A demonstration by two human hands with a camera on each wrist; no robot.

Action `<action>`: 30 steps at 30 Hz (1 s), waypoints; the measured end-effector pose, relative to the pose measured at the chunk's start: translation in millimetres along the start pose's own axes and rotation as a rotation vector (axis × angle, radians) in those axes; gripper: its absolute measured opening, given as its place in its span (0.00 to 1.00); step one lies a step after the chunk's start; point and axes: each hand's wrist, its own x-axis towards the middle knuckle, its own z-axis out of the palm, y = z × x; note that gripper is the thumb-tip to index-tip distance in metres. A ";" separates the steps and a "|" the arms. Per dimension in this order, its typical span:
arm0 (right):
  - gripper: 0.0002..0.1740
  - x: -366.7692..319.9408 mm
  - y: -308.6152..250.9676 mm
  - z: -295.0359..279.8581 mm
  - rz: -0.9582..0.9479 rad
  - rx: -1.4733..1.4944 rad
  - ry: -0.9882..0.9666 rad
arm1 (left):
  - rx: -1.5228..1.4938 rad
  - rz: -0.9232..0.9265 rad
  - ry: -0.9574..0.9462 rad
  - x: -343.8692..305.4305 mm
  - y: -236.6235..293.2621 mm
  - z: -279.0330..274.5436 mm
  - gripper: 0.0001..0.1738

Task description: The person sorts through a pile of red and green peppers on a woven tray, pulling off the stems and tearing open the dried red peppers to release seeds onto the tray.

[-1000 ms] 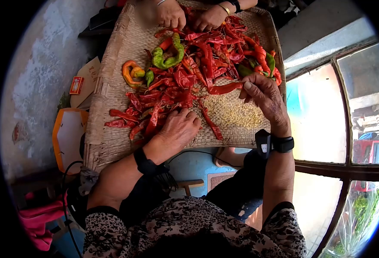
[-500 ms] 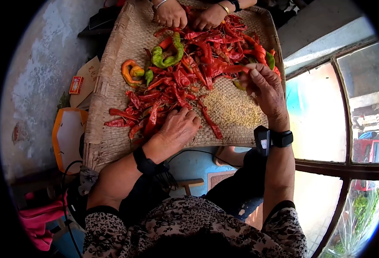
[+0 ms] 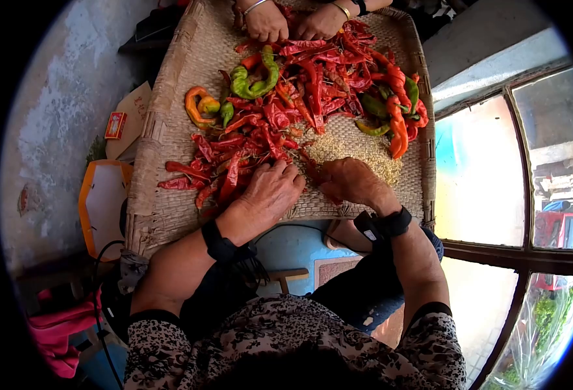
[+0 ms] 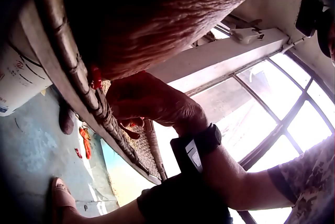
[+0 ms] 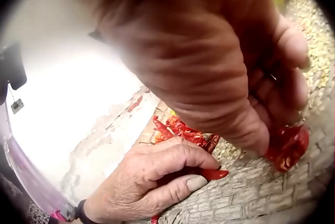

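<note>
My left hand rests at the front of a pile of dried red chilies on a woven tray. In the right wrist view, a red chili pokes out between its thumb and forefinger. The right hand is just beside it, low over the tray's near part. Its thumb and curled fingers pinch another red chili, dry and wrinkled, partly covered by the hand. Pale chili seeds lie scattered beyond the right hand.
Another person's hands work at the tray's far end. Fresh green and red peppers lie at the right rim; a curled green pepper and an orange one lie left. A window stands close on the right.
My right hand has let go of the red chili it held up near the right rim and come down and left to another chili. My left hand stays put.
</note>
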 end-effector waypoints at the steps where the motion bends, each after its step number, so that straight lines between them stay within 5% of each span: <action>1: 0.11 0.4 -2.9 -3.7 -0.001 0.000 0.000 | 0.008 0.001 -0.004 0.0 0.1 0.7 0.15; 3: 0.09 1.3 -9.5 -14.9 0.087 0.042 -0.196 | 0.017 0.003 -0.009 -0.1 -0.1 1.9 0.15; 7: 0.11 0.9 -1.4 -24.0 0.101 -0.106 -0.272 | 0.052 0.019 0.006 0.0 -0.4 4.6 0.13; 9: 0.11 -6.0 6.8 -39.4 -0.033 -0.007 -0.128 | 0.054 0.022 0.003 -0.3 -0.9 4.9 0.13; 11: 0.10 -11.9 12.0 -62.0 0.089 0.382 0.022 | 0.044 0.020 0.001 -0.1 -0.5 4.1 0.13; 15: 0.19 -0.8 30.6 -75.9 -0.002 1.049 0.861 | 0.031 0.020 0.035 -1.1 -0.2 5.2 0.13; 17: 0.21 6.6 26.7 -67.9 -0.004 0.738 0.838 | 0.022 0.024 0.052 -1.3 -0.2 4.7 0.13; 19: 0.18 10.4 11.6 -53.3 0.001 0.344 0.502 | 0.017 0.010 0.030 -0.7 0.5 4.1 0.14; 21: 0.18 20.1 4.2 -19.0 -0.180 0.138 0.435 | 0.010 -0.005 0.004 -0.5 1.2 2.6 0.14; 30: 0.26 39.0 -19.0 11.8 -0.088 -0.023 0.375 | 0.000 -0.007 0.019 -2.0 0.0 2.1 0.15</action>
